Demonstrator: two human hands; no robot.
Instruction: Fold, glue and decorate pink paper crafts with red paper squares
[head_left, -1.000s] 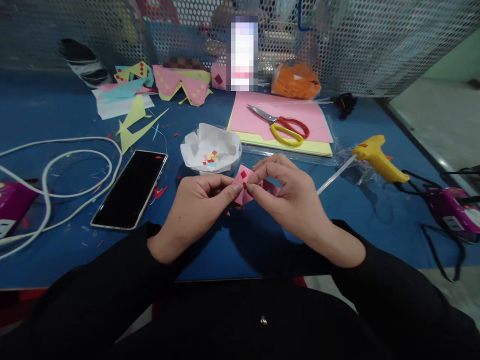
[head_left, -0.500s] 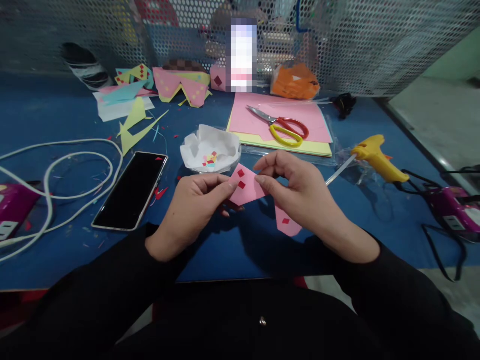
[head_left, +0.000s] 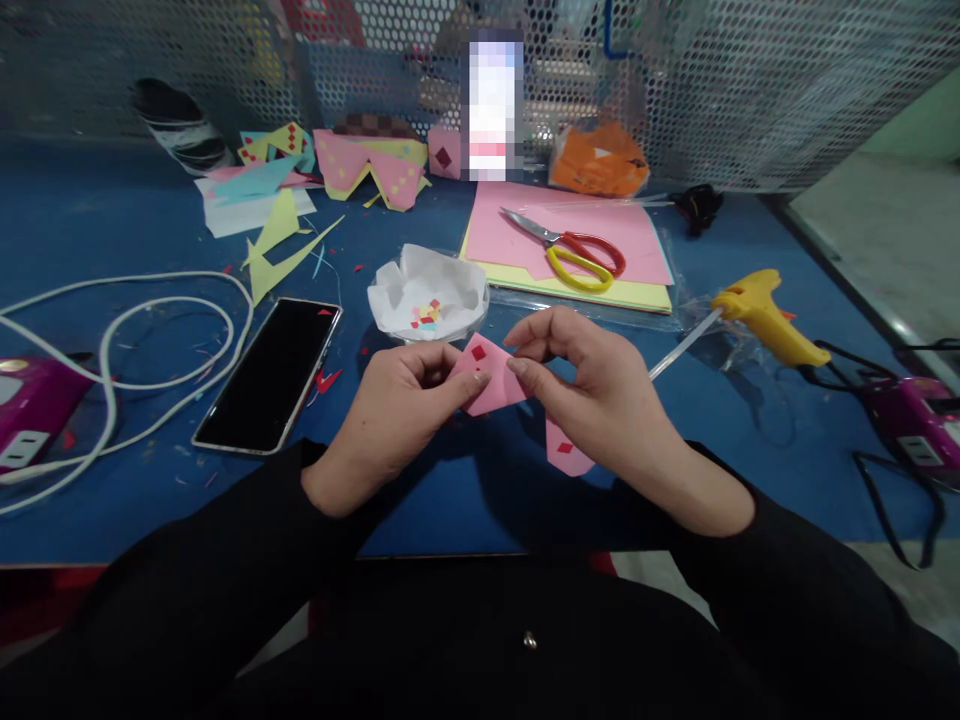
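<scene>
A pink paper cutout with red diamond pieces on it is held between both hands above the blue table. My left hand pinches its left side, the thumb lying over the lower red diamond. My right hand grips the upper right part between thumb and fingers. Below the right hand the cutout's other end hangs out, with one red diamond on it; its middle is hidden by that hand. Just beyond the left hand stands a white paper-lined bowl with small coloured paper bits inside.
Scissors lie on stacked coloured paper. A yellow glue gun rests at right, a phone and white cable at left. Paper masks lean near a perforated metal screen.
The left thumb has slid onto the lower red diamond, covering most of it. The whole view has shifted slightly; both hands keep their hold on the pink cutout.
</scene>
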